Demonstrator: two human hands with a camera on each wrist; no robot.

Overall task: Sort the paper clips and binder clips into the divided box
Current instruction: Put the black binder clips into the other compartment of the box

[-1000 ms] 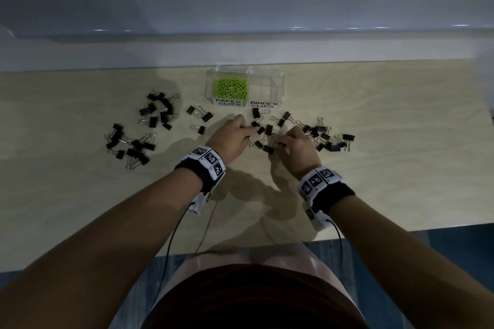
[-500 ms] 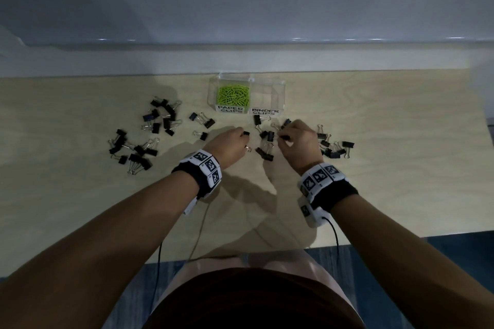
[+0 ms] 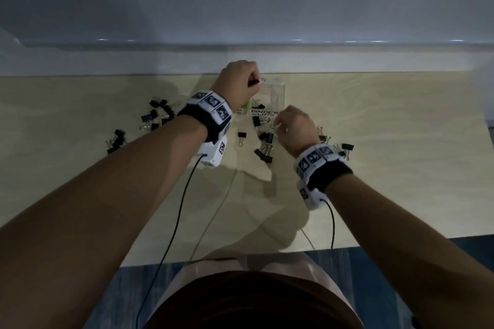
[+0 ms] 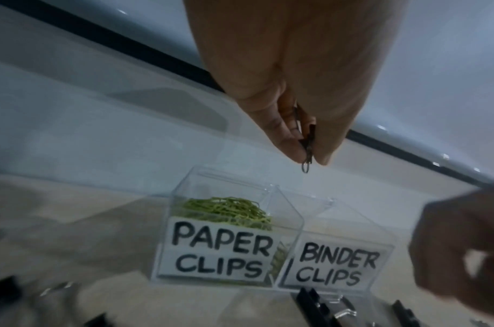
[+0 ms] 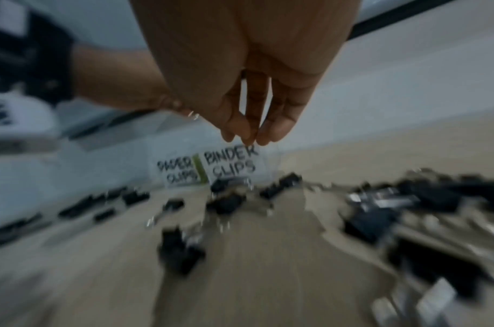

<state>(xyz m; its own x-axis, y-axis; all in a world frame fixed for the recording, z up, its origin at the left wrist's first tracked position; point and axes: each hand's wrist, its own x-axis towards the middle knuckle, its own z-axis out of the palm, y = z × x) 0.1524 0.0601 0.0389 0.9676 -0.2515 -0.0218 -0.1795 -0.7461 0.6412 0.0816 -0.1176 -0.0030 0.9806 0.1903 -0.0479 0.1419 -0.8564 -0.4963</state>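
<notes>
Two hands up over the table [image 3: 387, 141]. Left hand [image 3: 238, 83] is raised above the clear divided box [image 4: 284, 199], thumb and fingers pinched on a binder clip [image 4: 307, 143]; its wire loop pokes out below the fingertips, hanging over the box about at the divider. Right hand [image 3: 294, 128] sits lower, just near-right of the box by the "BINDER CLIPS" label [image 4: 335, 267], fingertips [image 5: 240, 130] drawn together in a pinch. The head view shows a bit of wire at its fingers, but the wrist view is too blurred to confirm, so I can't tell what it holds.

Box is at the far middle of the table. Left compartment, labelled "PAPER CLIPS" [image 4: 220, 252], holds a heap of green paper clips [image 4: 226, 210]. Right compartment looks clear inside.

Loose black binder clips [image 3: 264, 147] lie scattered on the table just near of the box. A second cluster [image 3: 155, 117] sits to the left, with more clips [image 3: 344, 149] on the right behind the right wrist.
</notes>
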